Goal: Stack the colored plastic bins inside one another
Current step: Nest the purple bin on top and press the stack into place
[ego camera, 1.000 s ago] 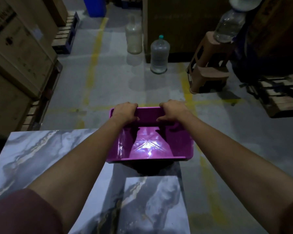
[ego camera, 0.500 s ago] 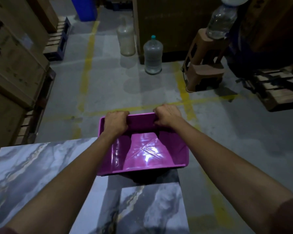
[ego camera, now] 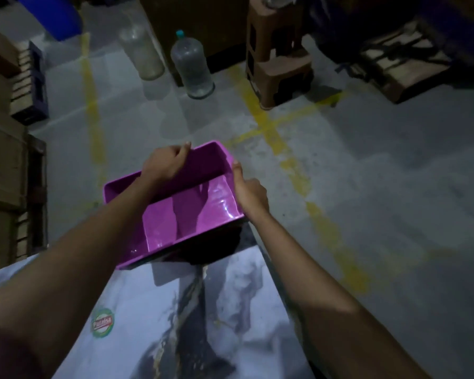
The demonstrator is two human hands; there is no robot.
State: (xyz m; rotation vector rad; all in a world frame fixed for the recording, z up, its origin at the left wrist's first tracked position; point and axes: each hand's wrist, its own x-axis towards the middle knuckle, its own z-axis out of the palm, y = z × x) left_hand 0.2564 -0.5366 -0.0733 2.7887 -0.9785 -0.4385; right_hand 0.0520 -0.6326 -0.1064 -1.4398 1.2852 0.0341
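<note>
A person's two bare forearms reach forward over a marble-patterned tabletop (ego camera: 230,310) in a dim warehouse. Both hands hold one purple plastic bin (ego camera: 184,214), which sits skewed at the table's far edge, its far part apparently hanging out over the grey concrete floor (ego camera: 367,187). The left hand (ego camera: 163,165) is closed over the bin's far rim, fingers curled around the edge. The right hand (ego camera: 249,192) clasps the right side wall, thumb lying along the rim. The bin is open on top and empty, with a raised ridge running down its glossy base. No second bin can be seen, so nesting has probably not begun with this one. On the floor beyond stand two large water bottles (ego camera: 192,69), a brown plastic stool (ego camera: 278,58) to the right, yellow painted lines and wooden crates at the left. The likely risk is the bin tipping off the far edge if either hold loosens, since little of it seems supported; the slick plastic could also slip.
</note>
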